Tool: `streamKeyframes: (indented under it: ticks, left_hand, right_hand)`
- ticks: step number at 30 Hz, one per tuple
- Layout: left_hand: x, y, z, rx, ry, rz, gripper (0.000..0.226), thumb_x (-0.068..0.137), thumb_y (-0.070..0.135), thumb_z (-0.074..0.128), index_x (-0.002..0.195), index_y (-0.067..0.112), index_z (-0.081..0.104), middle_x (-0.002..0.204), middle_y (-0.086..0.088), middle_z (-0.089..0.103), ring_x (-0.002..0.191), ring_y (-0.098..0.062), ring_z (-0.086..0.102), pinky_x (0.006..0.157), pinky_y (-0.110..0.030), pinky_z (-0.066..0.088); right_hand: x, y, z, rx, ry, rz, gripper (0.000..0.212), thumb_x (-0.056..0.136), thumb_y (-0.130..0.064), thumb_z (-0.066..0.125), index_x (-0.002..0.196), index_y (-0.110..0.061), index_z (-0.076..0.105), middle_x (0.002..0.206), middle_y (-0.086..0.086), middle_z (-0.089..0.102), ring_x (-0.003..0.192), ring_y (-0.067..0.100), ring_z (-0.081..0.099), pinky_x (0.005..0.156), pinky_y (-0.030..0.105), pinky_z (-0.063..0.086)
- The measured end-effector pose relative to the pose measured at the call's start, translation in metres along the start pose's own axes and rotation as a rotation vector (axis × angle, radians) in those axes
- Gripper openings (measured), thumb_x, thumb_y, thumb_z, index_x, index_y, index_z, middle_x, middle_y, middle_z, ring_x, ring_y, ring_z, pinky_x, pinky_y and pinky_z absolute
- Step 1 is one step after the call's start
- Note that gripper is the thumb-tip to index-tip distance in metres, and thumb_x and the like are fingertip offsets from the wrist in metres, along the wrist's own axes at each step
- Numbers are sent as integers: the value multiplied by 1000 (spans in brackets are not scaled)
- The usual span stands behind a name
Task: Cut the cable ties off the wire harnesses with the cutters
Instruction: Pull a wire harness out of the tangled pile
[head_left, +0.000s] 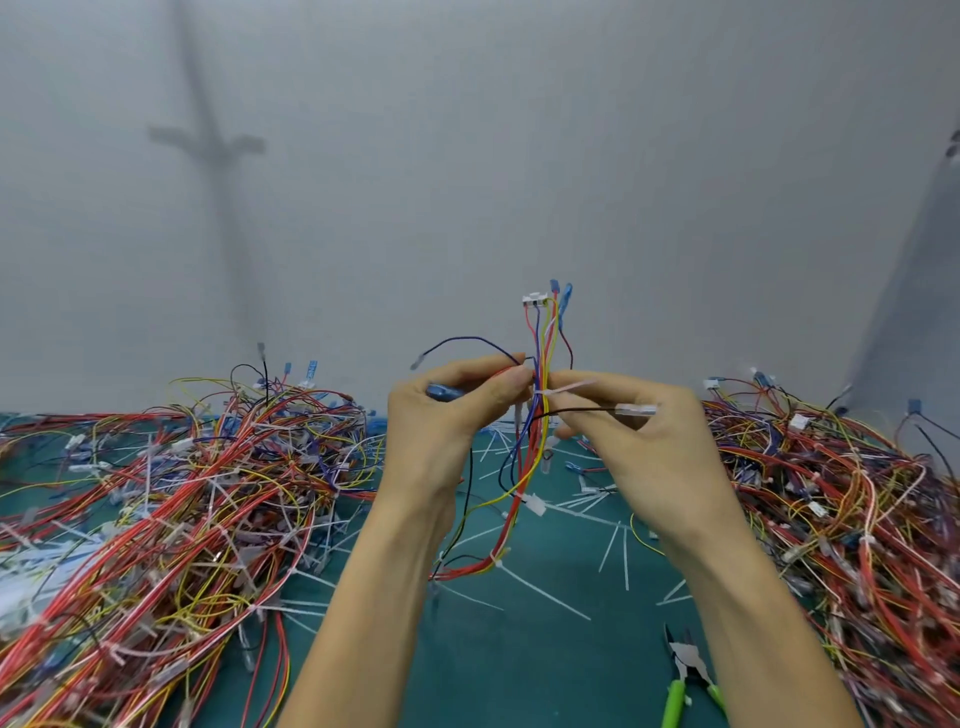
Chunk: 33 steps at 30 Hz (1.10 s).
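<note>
White cable tie (541, 392) circles the wire harness (543, 343), which stands upright in the air above the middle of the bench (519, 649), its tail sticking out to the right. The left hand (447, 415) pinches the red, yellow and blue wires just left of the tie, thumb and fingers closed on them. The right hand (641, 434) curls its fingers against the same bundle from the right, with a black lead and its clear terminal lying across them. The cutters (687, 675), green-handled, lie untouched near the bench's near edge, right of centre. Cut ties (587, 499) litter the green surface beneath the hands. Tangled harness piles fill the left side (182, 493) and the right side (841, 493).
</note>
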<state>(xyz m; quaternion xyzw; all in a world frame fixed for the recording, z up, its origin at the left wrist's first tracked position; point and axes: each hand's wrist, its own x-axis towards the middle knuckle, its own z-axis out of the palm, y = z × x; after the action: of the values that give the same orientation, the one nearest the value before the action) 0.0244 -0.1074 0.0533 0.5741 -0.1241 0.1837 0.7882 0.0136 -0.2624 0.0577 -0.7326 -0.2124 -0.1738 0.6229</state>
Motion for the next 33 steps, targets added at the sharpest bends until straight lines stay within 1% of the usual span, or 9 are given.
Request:
streamKeyframes:
  ticks: [3,6,10,15,19,22,25,29,33]
  left_hand:
    - [0,-3,6,-259,-11,-171,18,63,12,76,81,12,76,80,-7,74,69,-16,70,63,-21,56]
    - [-2,-7,9,-330,-92,-254,10,66,12,75,75,17,76,79,-6,72,66,-15,70,57,-25,56]
    - [0,-6,5,-160,-189,-245,14,73,23,76,81,15,69,88,-9,71,78,-19,70,68,-32,58]
    - [-1,-2,-4,122,-252,-232,20,91,26,66,95,6,66,95,-12,75,84,-21,73,65,-24,57]
    - [-1,-3,-7,260,-297,-277,33,93,33,62,106,4,71,103,-14,74,104,-29,69,95,-40,54]
    - [-1,-3,-6,264,-299,-226,27,92,28,63,103,5,73,105,-11,74,107,-24,67,102,-45,49]
    - [-2,-5,-2,236,-315,-145,13,87,16,70,94,6,73,99,-10,75,98,-18,69,94,-33,54]
    - [-3,-12,7,104,-280,-107,1,75,16,73,75,17,72,89,-10,71,89,-20,68,89,-34,55]
    - [-1,-15,7,48,-271,-145,15,86,9,69,74,17,74,77,-5,72,67,-14,67,69,-24,54]
  right_hand:
    - [0,-4,4,68,32,7,21,79,-42,68,88,-27,78,76,-10,75,66,2,69,60,11,48]
    - [1,-3,5,89,54,27,18,83,-35,71,86,-19,78,75,-2,75,64,7,68,62,16,50]
    - [2,-1,0,82,-23,39,13,87,-5,68,86,-14,77,78,2,76,68,9,71,64,15,52]
    - [1,1,3,-10,-4,7,13,88,-29,69,80,-27,79,77,-6,76,70,5,71,67,20,54]
    - [1,5,5,-3,43,-5,21,90,-18,68,77,-31,78,75,-6,76,71,8,71,68,20,55]
    - [1,4,7,84,92,23,18,86,-11,71,76,-25,78,75,-3,76,69,9,72,65,15,52]
    - [1,6,7,147,198,55,16,81,-7,75,71,-20,73,66,-4,73,60,5,68,58,11,48]
    - [2,5,8,157,281,128,16,80,-17,78,67,-18,68,59,-4,69,53,5,60,51,13,44]
    - [2,6,5,233,214,300,32,92,-38,63,69,-19,73,63,-3,68,53,9,59,51,18,43]
